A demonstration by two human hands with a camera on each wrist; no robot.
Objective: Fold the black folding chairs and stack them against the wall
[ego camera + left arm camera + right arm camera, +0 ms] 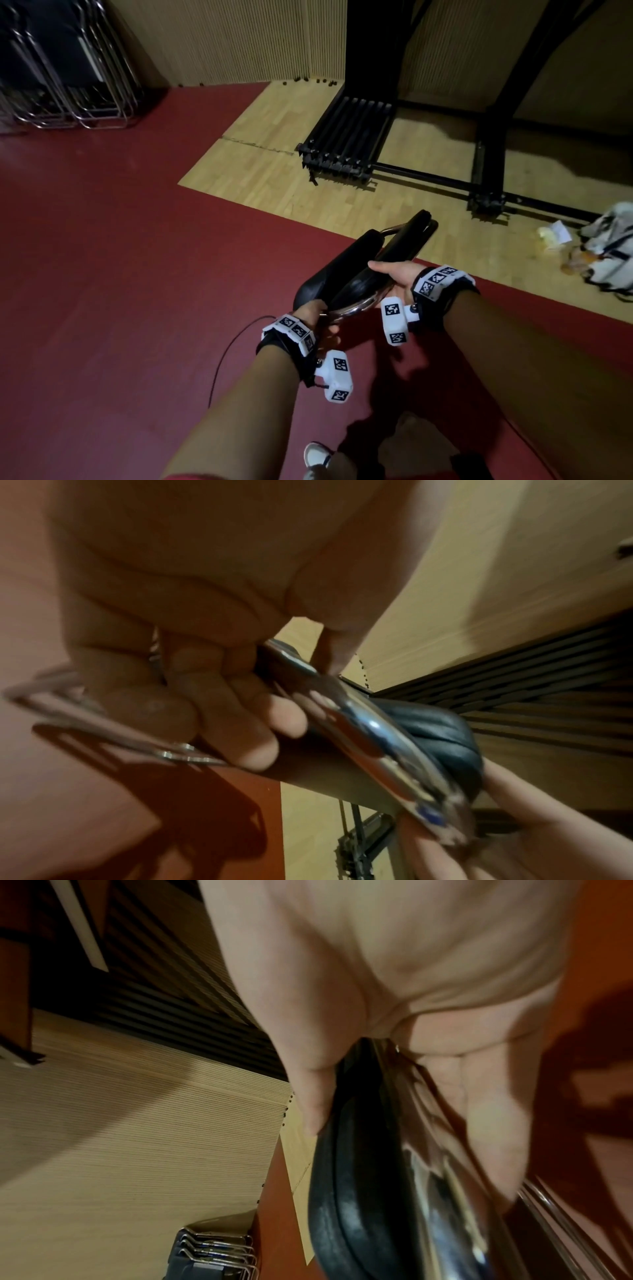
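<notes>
Hands are both gripping one folded black chair [359,270], which is being carried edge-up in front of the body, above the red floor [120,240]. The left hand [313,317] is curling its fingers [240,723] around the chrome frame tube [369,731] at the chair's near end, with the padded black seat just beyond the knuckles. The right hand [397,275] is clamping the chair from the other side, thumb lying over the black cushion edge [342,1191] and the fingers [493,1137] pressing along the chrome rail beneath. The chair's far end is pointing forward and to the right, over the border where the red floor is meeting the pale wooden floor [274,171].

A white shoe [317,455] is showing below the forearms, and a thin cable [233,349] is trailing from the left wrist. Open red floor is stretching ahead and to the left. A black metal rack [346,144] is standing on the wooden floor ahead on the right, with a white bag [613,240] lying near its base at the right edge. Far off at the upper left, a row of folded chairs [65,68] is leaning against the ribbed wall [222,41]
</notes>
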